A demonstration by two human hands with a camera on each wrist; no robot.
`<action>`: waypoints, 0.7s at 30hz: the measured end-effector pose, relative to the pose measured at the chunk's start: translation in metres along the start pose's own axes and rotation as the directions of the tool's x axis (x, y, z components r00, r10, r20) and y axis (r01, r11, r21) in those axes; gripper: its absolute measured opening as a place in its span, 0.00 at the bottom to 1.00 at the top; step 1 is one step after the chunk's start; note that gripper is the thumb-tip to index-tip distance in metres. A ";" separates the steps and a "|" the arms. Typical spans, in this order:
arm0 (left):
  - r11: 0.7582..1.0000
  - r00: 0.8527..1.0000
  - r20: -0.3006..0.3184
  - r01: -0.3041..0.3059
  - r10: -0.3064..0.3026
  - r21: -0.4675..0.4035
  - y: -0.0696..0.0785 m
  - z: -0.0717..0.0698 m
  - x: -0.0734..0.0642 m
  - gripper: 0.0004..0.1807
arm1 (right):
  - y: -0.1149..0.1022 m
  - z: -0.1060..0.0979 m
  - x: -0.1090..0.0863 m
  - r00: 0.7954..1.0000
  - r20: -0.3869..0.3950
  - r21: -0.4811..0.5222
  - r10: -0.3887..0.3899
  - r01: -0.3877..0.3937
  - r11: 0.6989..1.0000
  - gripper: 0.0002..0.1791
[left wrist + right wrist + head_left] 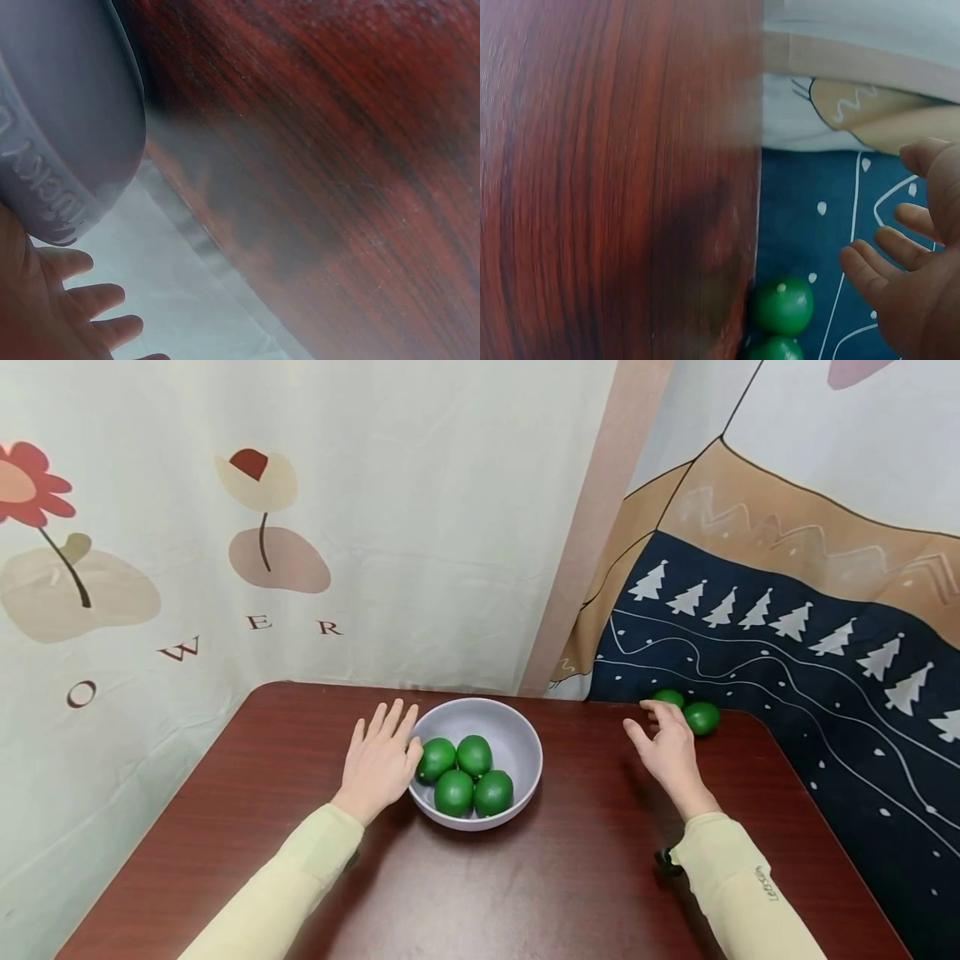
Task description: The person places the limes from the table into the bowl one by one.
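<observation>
Reaching out over the table (585, 877), two bare hands flank a bowl (521, 768) and a far corner. Partly hidden is the rear of two loose limes (702, 718), which lie side by side at the far right edge; the right hand (670, 756) covers some of it in the head view, and the right wrist view cuts off the lower one at its bottom border. That view also crops the hand, but shows its fingers (868, 270) spaced apart and slightly bent, holding nothing, with a gap between them and the limes. The left hand (380, 766) has its fingers straight and fanned wide, likewise holding nothing; its thumb overlaps the left rim, and whether it presses there cannot be told. In the left wrist view the thumb is not distinguishable, one fingertip barely enters below, and the bowl's raised lettering (49, 184) runs out of frame at the left. Four limes (453, 793) rest together within the bowl, toward its left and near side; the leftmost sits just beside the thumb. Both sleeves (288, 885) are cut by the lower border, and a dark object (666, 862) under the right cuff is mostly concealed.
</observation>
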State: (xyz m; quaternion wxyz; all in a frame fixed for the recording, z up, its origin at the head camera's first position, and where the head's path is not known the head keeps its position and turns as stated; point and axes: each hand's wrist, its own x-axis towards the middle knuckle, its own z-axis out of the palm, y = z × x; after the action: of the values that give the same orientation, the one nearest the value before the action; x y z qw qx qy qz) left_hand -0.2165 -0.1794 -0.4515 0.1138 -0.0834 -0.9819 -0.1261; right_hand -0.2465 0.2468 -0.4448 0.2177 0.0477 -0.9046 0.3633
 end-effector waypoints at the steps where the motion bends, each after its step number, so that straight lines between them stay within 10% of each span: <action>1: 1.000 1.000 -0.001 0.000 0.000 -0.001 0.000 0.000 0.000 0.31 | 0.001 -0.001 0.000 1.000 -0.005 -0.004 0.009 -0.009 1.000 0.23; 21: 1.000 0.999 0.034 0.008 -0.008 -0.003 0.000 0.000 0.000 0.32 | 0.037 -0.033 0.008 0.985 -0.121 -0.092 0.121 -0.132 0.987 0.23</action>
State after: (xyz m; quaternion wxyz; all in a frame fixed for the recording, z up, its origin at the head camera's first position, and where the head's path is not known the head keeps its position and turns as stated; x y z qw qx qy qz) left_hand -0.2169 -0.1795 -0.4511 0.0964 -0.0816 -0.9839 -0.1268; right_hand -0.2508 0.2972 -0.4435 0.2480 -0.0420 -0.9088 0.3330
